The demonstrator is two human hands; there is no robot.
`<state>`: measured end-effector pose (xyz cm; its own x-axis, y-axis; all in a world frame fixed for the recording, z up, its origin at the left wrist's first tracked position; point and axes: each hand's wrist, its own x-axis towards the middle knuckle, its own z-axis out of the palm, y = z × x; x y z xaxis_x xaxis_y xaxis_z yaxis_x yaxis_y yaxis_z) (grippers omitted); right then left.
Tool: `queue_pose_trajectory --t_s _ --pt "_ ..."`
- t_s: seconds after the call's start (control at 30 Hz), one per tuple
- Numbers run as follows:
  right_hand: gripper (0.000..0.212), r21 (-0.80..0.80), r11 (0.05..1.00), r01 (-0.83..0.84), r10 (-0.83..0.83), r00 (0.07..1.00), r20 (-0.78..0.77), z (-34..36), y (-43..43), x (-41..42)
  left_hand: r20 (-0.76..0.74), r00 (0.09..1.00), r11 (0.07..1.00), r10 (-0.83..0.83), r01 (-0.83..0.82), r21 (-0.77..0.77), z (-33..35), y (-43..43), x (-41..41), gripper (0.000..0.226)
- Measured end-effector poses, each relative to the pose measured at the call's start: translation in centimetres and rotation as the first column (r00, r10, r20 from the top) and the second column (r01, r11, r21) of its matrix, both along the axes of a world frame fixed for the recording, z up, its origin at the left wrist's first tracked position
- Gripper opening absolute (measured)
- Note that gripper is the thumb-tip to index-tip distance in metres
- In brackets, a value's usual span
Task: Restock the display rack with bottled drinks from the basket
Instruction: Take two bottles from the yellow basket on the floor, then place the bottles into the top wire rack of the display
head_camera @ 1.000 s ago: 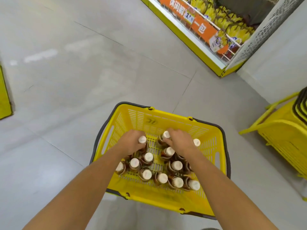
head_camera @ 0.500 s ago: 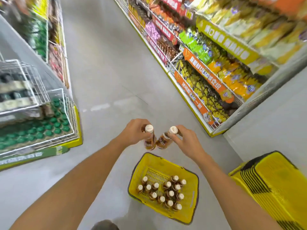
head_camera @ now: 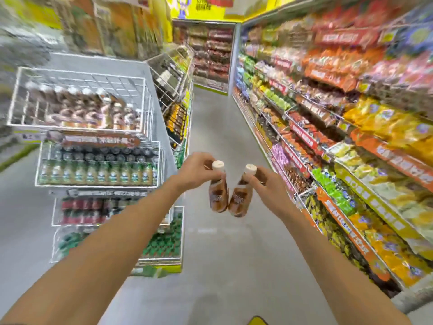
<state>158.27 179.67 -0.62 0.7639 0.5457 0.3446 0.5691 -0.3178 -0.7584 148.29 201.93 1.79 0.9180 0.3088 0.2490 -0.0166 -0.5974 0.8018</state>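
Note:
My left hand (head_camera: 195, 171) grips a brown bottled drink (head_camera: 219, 192) by its neck, just under the white cap. In my right hand (head_camera: 266, 181) hangs a second brown bottle (head_camera: 240, 199), held the same way. Both bottles dangle side by side, bottoms touching, in mid-air over the aisle floor. The white wire display rack (head_camera: 150, 127) stands to the left, its top tier holding several similar brown white-capped bottles (head_camera: 93, 109). Only a yellow corner of the basket (head_camera: 256, 321) shows at the bottom edge.
Lower rack tiers carry green-label bottles (head_camera: 98, 172), red-label bottles (head_camera: 82, 208) and green caps (head_camera: 164, 245). A long snack shelf (head_camera: 339, 160) lines the right side. The grey aisle floor (head_camera: 210, 127) runs ahead to more shelving at the back.
Both hands lifted a bottle each out of the basket and raised them. My view swung up from the basket to the aisle and the rack on the left.

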Motion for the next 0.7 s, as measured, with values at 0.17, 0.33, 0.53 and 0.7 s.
queue_pose_trajectory --t_s 0.17,0.33,0.53,0.7 --pt "0.01 0.121 0.975 -0.186 0.186 0.983 0.009 2.8 10.8 -3.9 0.048 0.99 0.991 0.135 -0.134 -0.022 3.1 8.8 -6.6 0.023" --pt "0.01 0.11 0.922 -0.372 0.374 0.927 0.0 3.4 21.6 -6.6 0.056 0.953 0.955 0.296 -0.297 0.005 3.3 16.9 -11.7 0.028" --pt "0.025 0.112 0.844 -0.524 0.53 0.847 -0.036 3.2 34.4 -7.2 0.034 0.896 0.897 0.442 -0.442 -0.012 2.8 27.2 -13.4 0.032" --pt "0.025 0.15 0.804 -0.575 0.588 0.806 -0.062 3.7 44.9 -4.2 0.071 0.855 0.856 0.514 -0.517 0.026 3.6 37.1 -10.3 0.034"
